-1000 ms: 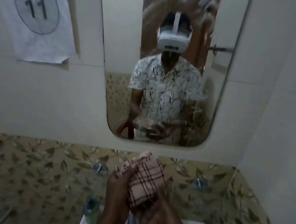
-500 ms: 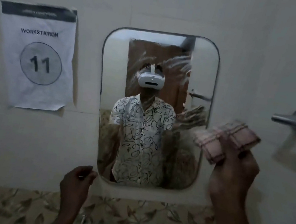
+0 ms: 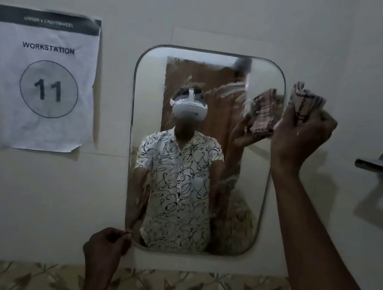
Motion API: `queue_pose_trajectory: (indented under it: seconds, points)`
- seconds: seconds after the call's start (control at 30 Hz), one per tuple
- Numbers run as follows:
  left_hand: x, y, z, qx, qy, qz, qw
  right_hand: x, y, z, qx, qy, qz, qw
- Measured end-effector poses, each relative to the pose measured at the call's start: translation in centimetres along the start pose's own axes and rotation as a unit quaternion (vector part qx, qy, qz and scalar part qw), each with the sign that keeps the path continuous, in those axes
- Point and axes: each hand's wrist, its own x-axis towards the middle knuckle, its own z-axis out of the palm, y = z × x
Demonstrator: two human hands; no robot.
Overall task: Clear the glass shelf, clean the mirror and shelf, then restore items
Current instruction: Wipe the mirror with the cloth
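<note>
In the head view, the right hand [image 3: 300, 138] is gripping the folded checked cloth [image 3: 307, 103], fingers curled tight round it, and is carrying it higher than half a second ago, to the upper right edge of the streaky mirror [image 3: 151, 72]. The left hand [image 3: 105, 247], having let go of the cloth, is sitting curled at the mirror's lower left corner; I cannot tell whether it is pinching the rim. Mirror wiping is seemingly just starting.

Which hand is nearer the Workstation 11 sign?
Left. The left hand is below-right of the sign, at the mirror's bottom corner; the right hand, holding the cloth, is past the mirror.
</note>
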Motion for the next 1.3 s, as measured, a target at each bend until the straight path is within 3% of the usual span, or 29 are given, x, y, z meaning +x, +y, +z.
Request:
queue_pose_trajectory:
  seconds: [0.17,0.3,0.43,0.6,0.7,0.77,0.87,0.93,1.0,1.07,1.17,1.23,1.3]
  points:
    - [0.2,0.0,0.6,-0.026,0.019,-0.027,0.999,2.5,-1.6,3.8,-0.071,-0.027,-0.054,0.996]
    - [0.2,-0.4,1.3,-0.06,0.037,-0.048,0.996,1.9,-3.6,8.6,-0.164,-0.077,-0.036,0.983]
    - [0.1,-0.6,1.6,-0.078,0.048,-0.056,0.994,-0.7,-4.9,12.1,-0.215,-0.052,-0.019,0.975]
    - [-0.1,-0.6,2.0,-0.11,0.049,-0.051,0.991,-6.5,-8.9,15.9,-0.142,-0.093,-0.177,0.969]
    - [-0.1,-0.6,2.2,-0.122,0.058,-0.045,0.99,-11.4,-11.5,18.1,-0.099,-0.172,-0.34,0.919]
    - [-0.1,-0.7,2.2,-0.116,0.06,-0.032,0.991,-13.4,-11.9,18.7,-0.081,-0.221,-0.44,0.867]
    - [0.1,-1.0,2.4,-0.1,0.057,-0.031,0.993,-13.0,-10.2,18.3,-0.081,-0.225,-0.585,0.775]
    - [0.3,-1.4,2.3,-0.082,0.054,-0.037,0.994,-11.2,-8.4,17.2,-0.097,-0.25,-0.652,0.709]
    - [0.5,-1.9,2.5,-0.077,0.054,-0.044,0.995,-9.1,-6.1,15.7,-0.123,-0.265,-0.675,0.678]
    - [0.6,-2.3,2.4,-0.087,0.054,-0.056,0.993,-6.8,-3.9,13.9,-0.149,-0.255,-0.644,0.706]
    - [0.8,-2.6,2.6,-0.071,0.056,-0.05,0.995,-3.1,-0.6,10.7,-0.163,-0.218,-0.514,0.813]
    - [0.8,-2.5,2.6,-0.06,0.054,-0.041,0.996,-1.7,1.8,8.3,-0.151,-0.181,-0.363,0.901]
    - [0.8,-2.5,2.7,-0.061,0.05,-0.041,0.996,-2.2,3.7,6.6,-0.168,-0.137,-0.166,0.962]
